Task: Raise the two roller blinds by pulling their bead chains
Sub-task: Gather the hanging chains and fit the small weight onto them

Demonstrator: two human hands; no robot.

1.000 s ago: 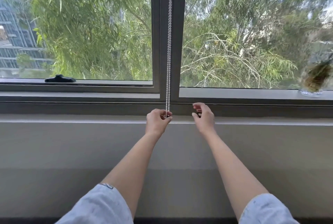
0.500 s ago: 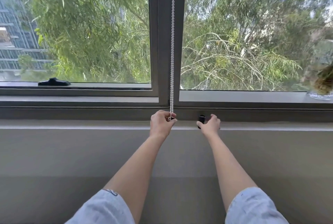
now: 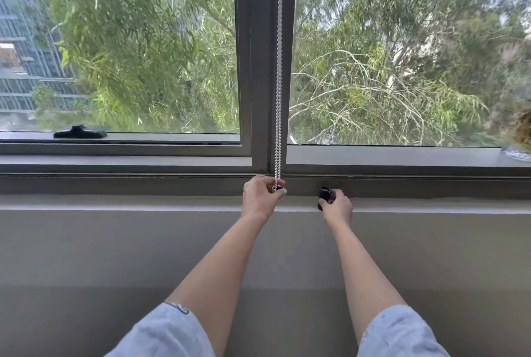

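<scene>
A white bead chain [image 3: 278, 69] hangs straight down the grey centre post [image 3: 260, 63] of the window. My left hand [image 3: 261, 198] pinches the chain's bottom end just below the window frame. My right hand [image 3: 336, 207] is to the right, closed around a small black object [image 3: 324, 195] at the sill. No blind fabric shows over either pane; both panes show trees outside.
A black window handle [image 3: 79, 132] lies on the left frame. A glass vase with a plant [image 3: 517, 141] stands at the far right of the sill. A grey ledge [image 3: 115, 201] and wall run below the window.
My right hand went from open fingers near the frame to closed around the small black object at the sill. My left hand stays pinched on the chain end. The view tilted slightly.
</scene>
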